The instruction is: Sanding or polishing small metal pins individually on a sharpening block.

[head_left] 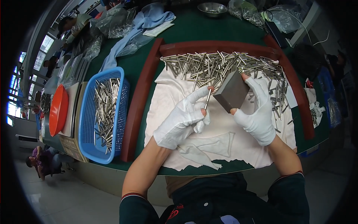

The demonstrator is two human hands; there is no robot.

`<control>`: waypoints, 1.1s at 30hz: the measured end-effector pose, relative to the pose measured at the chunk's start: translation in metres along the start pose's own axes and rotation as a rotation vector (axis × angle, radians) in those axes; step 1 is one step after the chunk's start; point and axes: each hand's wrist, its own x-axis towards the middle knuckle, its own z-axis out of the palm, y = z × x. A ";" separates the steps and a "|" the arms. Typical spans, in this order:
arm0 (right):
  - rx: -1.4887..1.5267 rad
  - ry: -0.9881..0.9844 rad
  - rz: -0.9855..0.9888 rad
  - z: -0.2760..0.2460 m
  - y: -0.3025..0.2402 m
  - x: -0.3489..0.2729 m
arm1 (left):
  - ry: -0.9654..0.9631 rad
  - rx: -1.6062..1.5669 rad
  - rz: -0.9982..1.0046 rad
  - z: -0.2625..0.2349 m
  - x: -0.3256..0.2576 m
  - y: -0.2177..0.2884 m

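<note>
My left hand [184, 117], in a white glove with bare fingertips, pinches a thin metal pin [208, 99] between thumb and forefinger. Close beside it, my right hand [257, 108], gloved the same way, grips a dark grey rectangular block [232, 91], thumb at the lower edge and a finger near the top. The block is tilted, and the pin stands just left of its corner, seemingly apart from it. Behind the hands lies a heap of loose metal pins [209, 67] on a pale cloth [164, 97].
A dark red frame [220, 46] borders the cloth at the back and sides. To the left stands a blue basket [125, 93] of pins, then a red bowl [59, 110]. A white rag [212, 145] lies in front. A metal bowl [212, 9] sits at the back.
</note>
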 end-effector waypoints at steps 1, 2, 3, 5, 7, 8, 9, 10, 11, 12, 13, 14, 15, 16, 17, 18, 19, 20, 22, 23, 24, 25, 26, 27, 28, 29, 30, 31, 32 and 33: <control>-0.045 0.020 -0.052 0.002 -0.002 -0.001 | -0.022 -0.007 -0.007 0.000 0.000 0.000; -0.043 0.020 -0.050 0.004 -0.004 -0.002 | -0.020 -0.007 -0.008 0.002 0.000 0.000; -0.046 0.000 -0.034 0.005 -0.007 -0.003 | 0.012 -0.013 -0.003 0.006 -0.001 0.001; -0.052 -0.019 -0.018 0.006 -0.009 -0.004 | 0.041 -0.020 0.002 0.007 -0.002 0.001; -0.058 -0.001 -0.063 0.007 -0.009 -0.004 | 0.028 -0.016 -0.017 0.005 -0.002 0.000; -0.057 0.000 -0.063 0.008 -0.009 -0.004 | 0.028 -0.016 -0.017 0.006 -0.002 -0.001; -0.088 -0.012 -0.077 0.008 -0.009 -0.003 | 0.110 0.051 -0.014 0.008 0.000 -0.002; -0.117 -0.024 -0.091 0.009 -0.008 -0.002 | 0.192 0.119 -0.012 0.009 0.000 -0.003; -0.116 -0.025 -0.090 0.010 -0.007 -0.002 | 0.193 0.119 -0.013 0.007 0.001 -0.003; -0.156 0.000 -0.140 0.011 -0.006 -0.001 | 0.190 0.131 -0.014 0.005 0.001 -0.002; -0.196 0.025 -0.191 0.012 -0.004 0.000 | 0.187 0.144 -0.015 0.003 0.002 -0.002; -0.198 0.025 -0.194 0.011 -0.006 0.001 | 0.185 0.144 -0.012 0.005 0.001 -0.001; -0.149 -0.020 -0.161 0.009 -0.008 0.003 | 0.190 0.167 -0.003 0.007 0.000 0.000; -0.103 -0.064 -0.130 0.006 -0.011 0.005 | 0.193 0.190 0.008 0.009 -0.001 0.001; -0.120 -0.056 -0.131 0.005 -0.008 0.005 | 0.173 0.189 0.009 0.010 0.003 0.000; -0.165 -0.005 -0.164 0.006 -0.006 0.004 | 0.207 0.214 0.006 0.011 0.005 -0.002; -0.214 0.047 -0.198 0.007 -0.006 0.004 | 0.235 0.238 0.005 0.013 0.005 -0.003; -0.235 0.068 -0.251 0.003 -0.009 0.003 | 0.210 0.252 0.011 0.012 0.006 -0.003; -0.171 -0.017 -0.185 0.004 -0.013 0.002 | 0.243 0.279 -0.012 0.008 0.000 -0.002; -0.086 -0.079 -0.098 0.003 -0.010 0.003 | 0.235 0.260 -0.004 0.007 -0.001 -0.005; 0.030 -0.146 0.030 0.004 -0.008 0.003 | 0.246 0.243 0.001 0.005 -0.005 -0.007; -0.038 -0.067 -0.054 0.006 -0.007 0.001 | 0.250 0.238 0.000 0.006 -0.003 -0.006; -0.096 0.003 -0.139 0.008 -0.009 0.000 | 0.269 0.232 -0.001 0.009 -0.004 -0.006; -0.197 0.048 -0.237 0.007 -0.012 -0.001 | 0.246 0.181 0.023 0.011 -0.003 -0.006; -0.186 0.032 -0.232 0.003 -0.015 -0.002 | 0.227 0.184 0.019 0.011 -0.003 -0.007; -0.174 0.016 -0.223 -0.001 -0.017 -0.002 | 0.222 0.198 0.009 0.010 -0.003 -0.008; -0.066 -0.060 -0.123 -0.002 -0.010 -0.003 | 0.219 0.212 -0.001 0.011 -0.001 -0.008; -0.077 -0.050 -0.116 -0.003 -0.006 -0.004 | 0.242 0.231 -0.014 0.016 0.001 -0.009; -0.057 -0.060 -0.105 -0.002 -0.004 -0.002 | 0.245 0.237 -0.014 0.015 0.001 -0.007; -0.035 -0.071 -0.094 0.001 -0.003 0.000 | 0.258 0.255 -0.014 0.014 0.001 -0.006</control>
